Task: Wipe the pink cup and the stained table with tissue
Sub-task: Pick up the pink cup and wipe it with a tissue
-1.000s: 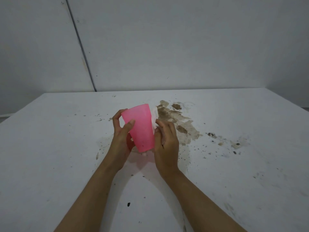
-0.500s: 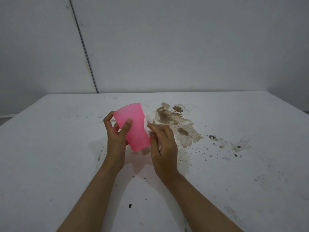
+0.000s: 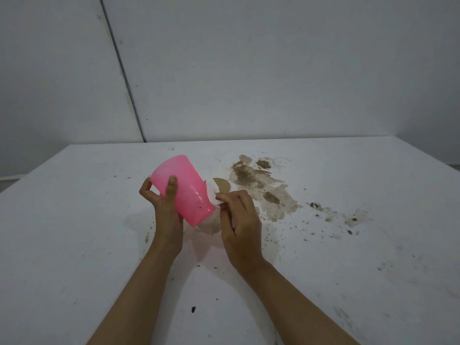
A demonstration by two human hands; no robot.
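Can't see most of the tissue (image 3: 214,195), tucked behind pink cup (image 3: 183,189) and right hand (image 3: 240,220); cup mouth faces away, probably. Forearms cut off at bottom.

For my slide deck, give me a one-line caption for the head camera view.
Left hand tilts pink cup while right hand wipes it with tissue above stained table.

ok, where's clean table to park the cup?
Cleanest patch: table outside the left hand, out to the left edge, only faint specks. Near the front edge, between the forearms, is mostly bare. Avoid beyond the right hand: brown stain, debris trailing right. The pink cup and tissue are held there.
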